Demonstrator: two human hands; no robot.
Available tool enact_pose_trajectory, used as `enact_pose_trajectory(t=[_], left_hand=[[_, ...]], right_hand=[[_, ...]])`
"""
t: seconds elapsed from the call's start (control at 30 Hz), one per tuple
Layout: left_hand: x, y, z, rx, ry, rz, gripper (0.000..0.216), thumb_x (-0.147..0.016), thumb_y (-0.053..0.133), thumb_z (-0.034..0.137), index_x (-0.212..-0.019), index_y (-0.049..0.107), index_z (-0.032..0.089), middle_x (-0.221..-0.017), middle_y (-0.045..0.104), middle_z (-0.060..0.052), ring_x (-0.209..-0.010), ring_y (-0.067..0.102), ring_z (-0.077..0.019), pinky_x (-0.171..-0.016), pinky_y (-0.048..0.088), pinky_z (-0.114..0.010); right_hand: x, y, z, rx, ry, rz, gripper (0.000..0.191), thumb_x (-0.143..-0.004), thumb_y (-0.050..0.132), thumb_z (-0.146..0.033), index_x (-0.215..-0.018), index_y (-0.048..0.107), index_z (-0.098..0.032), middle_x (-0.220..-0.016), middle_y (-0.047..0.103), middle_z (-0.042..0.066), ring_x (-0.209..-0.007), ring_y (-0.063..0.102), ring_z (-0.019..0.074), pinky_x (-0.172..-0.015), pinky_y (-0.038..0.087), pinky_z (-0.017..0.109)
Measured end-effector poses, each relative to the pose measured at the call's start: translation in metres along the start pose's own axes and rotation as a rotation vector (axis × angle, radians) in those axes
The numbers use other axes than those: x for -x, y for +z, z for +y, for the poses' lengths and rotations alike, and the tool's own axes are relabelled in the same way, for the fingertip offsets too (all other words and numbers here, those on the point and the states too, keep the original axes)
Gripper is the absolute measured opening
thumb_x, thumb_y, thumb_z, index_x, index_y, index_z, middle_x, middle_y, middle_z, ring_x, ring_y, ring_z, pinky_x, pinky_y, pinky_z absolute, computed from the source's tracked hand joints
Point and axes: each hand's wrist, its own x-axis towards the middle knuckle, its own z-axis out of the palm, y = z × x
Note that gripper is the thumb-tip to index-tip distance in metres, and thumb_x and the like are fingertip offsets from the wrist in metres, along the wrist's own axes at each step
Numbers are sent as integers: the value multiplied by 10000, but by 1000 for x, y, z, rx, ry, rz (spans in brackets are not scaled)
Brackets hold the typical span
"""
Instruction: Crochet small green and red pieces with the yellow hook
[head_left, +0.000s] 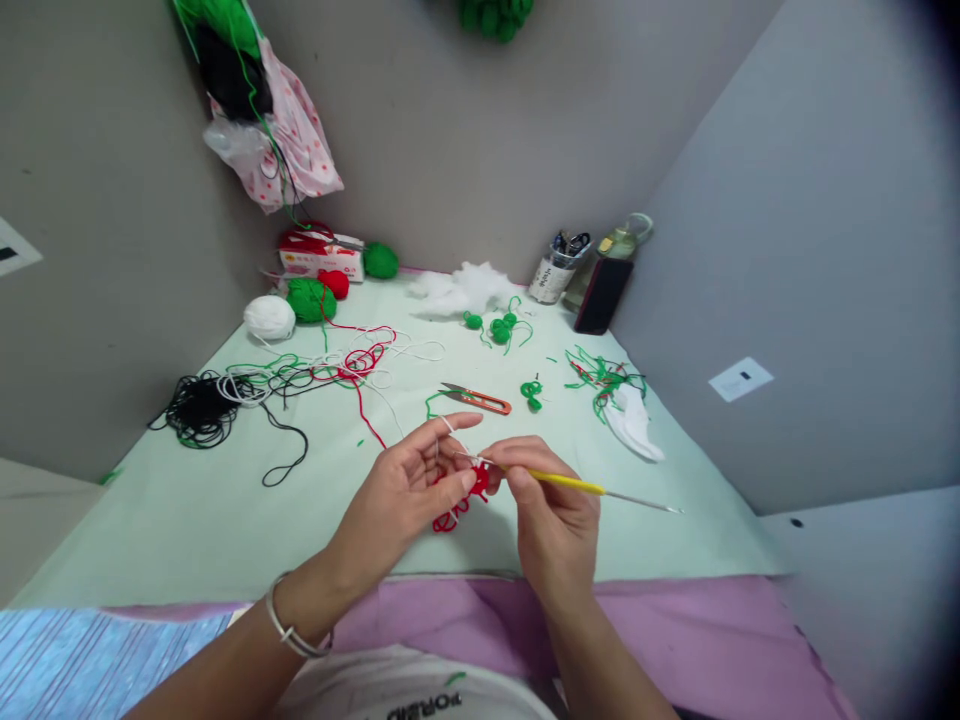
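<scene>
Between the thumb and fingers of my left hand (412,485) is a small piece of red crochet work (480,482), with loops of red yarn (447,519) hanging below. White yarn runs over the left index finger. My right hand (553,520) grips a crochet hook with a yellow handle (566,482); its tip meets the red piece, and its other metal end points right. Just beyond my hands lie orange thread snips (480,400) and a small green crocheted piece (532,394).
A white yarn ball (269,318), green yarn ball (310,300) and black yarn heap (201,408) lie on the left. White stuffing (469,288) is at the back. A pen cup (551,277), phone (604,295) and yarn scraps (604,375) stand or lie at right.
</scene>
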Motion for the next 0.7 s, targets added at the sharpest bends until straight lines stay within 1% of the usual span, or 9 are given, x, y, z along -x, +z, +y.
enact_pose_trajectory(t=[0.1,0.17,0.27,0.3,0.4,0.5,0.57,0.63,0.7], left_hand=[[0,4,-3,52,25,49,467,-812,878,245,-1262,752,253,-885,662,21,-788,607,-111,-743,482,-229],[-1,7,-5,96,11,80,501,-797,897,260,-1277,754,254,-865,673,22,-766,592,-103,-738,477,-216],[-1,6,-7,208,-95,76,509,-791,903,316,-1275,765,240,-832,665,15,-738,573,-97,-715,462,-202],[-1,4,-7,243,-145,55,503,-790,901,324,-1268,771,234,-824,659,11,-729,570,-97,-703,457,-202],[-2,-3,-4,280,-236,19,448,-813,868,303,-1247,786,230,-793,638,7,-690,565,-103,-685,463,-224],[-2,-6,-1,217,-193,25,385,-823,853,284,-1203,805,246,-789,633,14,-696,585,-114,-701,486,-249],[-2,-5,-1,156,-128,9,376,-809,872,281,-1180,814,262,-822,656,13,-743,609,-120,-735,497,-250],[-1,-2,-2,113,-80,-12,398,-804,882,274,-1195,809,280,-863,686,9,-796,627,-126,-790,508,-257],[-1,-1,-4,85,-62,-23,424,-812,876,264,-1228,795,293,-877,694,10,-813,629,-130,-821,519,-273]], right_hand=[[4,1,1,96,-50,-6,263,-1007,622,-138,-1065,801,-321,-934,742,22,-849,692,177,-724,575,316],[8,2,3,281,-178,-16,338,-986,627,-85,-1159,790,-325,-990,727,40,-883,697,180,-733,585,317],[11,1,6,513,-417,-48,431,-966,635,-53,-1293,752,-309,-1096,718,84,-964,706,205,-778,599,340],[10,0,6,508,-414,-59,424,-970,628,-53,-1288,753,-303,-1085,723,85,-960,708,207,-777,599,342],[3,-4,1,282,-199,-10,304,-1000,607,-96,-1144,792,-290,-913,721,40,-811,693,174,-705,576,317],[-4,-6,-4,-5,28,63,198,-1020,623,-204,-1003,806,-277,-832,686,13,-656,635,140,-612,533,300],[-5,-5,-5,-70,77,45,158,-1002,666,-254,-968,818,-273,-856,703,26,-689,642,154,-627,532,314],[-5,-4,-4,-47,64,20,134,-982,699,-263,-964,832,-278,-881,739,38,-797,670,184,-705,549,337],[-4,-3,-2,-37,76,14,137,-983,702,-255,-978,835,-285,-903,764,36,-836,676,184,-747,552,336]])
